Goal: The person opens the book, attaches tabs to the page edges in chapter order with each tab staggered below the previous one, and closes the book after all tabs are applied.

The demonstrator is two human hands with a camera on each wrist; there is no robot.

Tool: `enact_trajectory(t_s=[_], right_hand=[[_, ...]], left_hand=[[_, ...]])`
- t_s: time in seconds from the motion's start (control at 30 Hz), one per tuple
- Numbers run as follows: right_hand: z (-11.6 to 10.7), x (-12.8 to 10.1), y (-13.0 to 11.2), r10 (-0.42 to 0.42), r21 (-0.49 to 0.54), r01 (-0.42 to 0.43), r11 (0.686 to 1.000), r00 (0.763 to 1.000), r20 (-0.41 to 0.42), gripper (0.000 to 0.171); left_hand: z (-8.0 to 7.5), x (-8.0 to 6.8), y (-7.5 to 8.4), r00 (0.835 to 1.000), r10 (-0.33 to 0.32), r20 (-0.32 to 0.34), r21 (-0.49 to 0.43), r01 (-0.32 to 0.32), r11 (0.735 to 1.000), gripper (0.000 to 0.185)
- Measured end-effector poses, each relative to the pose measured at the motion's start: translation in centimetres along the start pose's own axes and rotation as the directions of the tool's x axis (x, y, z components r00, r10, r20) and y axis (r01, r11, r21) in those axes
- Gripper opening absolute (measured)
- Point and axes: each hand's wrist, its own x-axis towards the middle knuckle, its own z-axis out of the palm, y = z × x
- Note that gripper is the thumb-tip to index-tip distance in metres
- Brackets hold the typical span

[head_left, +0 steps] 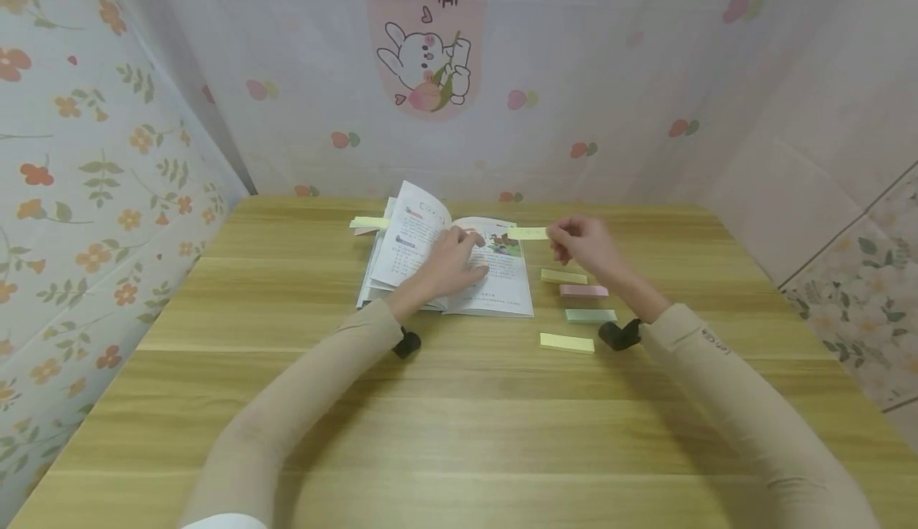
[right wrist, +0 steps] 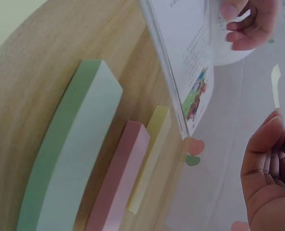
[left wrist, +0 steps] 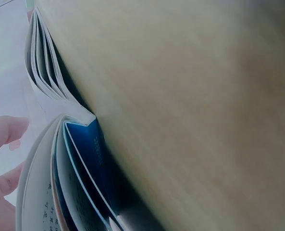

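An open book (head_left: 459, 266) lies at the middle of the wooden table (head_left: 459, 433), its left page lifted. My left hand (head_left: 455, 264) rests on the right page and presses it down; its fingers (right wrist: 248, 24) show at the page's edge. My right hand (head_left: 579, 244) hovers just right of the book and pinches a yellow sticky strip (head_left: 527, 233) over the page's top corner. In the right wrist view the strip (right wrist: 276, 86) appears edge-on above that hand (right wrist: 272, 178). The left wrist view shows the book's fanned pages and blue cover (left wrist: 84, 159).
To the right of the book lie sticky-note pads in a row: yellow (head_left: 563, 276), pink (head_left: 584, 291), green (head_left: 591, 315) and another yellow (head_left: 566, 342). A yellow tab (head_left: 369, 222) sticks out of the book's left side. Patterned walls close in the table's back and sides.
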Motion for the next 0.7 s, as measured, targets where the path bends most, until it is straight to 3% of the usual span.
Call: enact_trajectory(t_s=[0.37,0.7], right_hand=[[0.4,-0.2,1.1,0.103,-0.093,-0.097,0.991,0.993,0.057,0.031],[0.3,-0.4,1.8,0.124,-0.103,-0.116,0.988,0.989,0.083,0.029]], left_hand=[[0.3,0.0,0.1,0.995,0.093,0.049,0.049,-0.095,0.994,0.05],[0.0,-0.1,0.2,0.978,0.173,0.117,0.089,-0.184,0.979,0.053]])
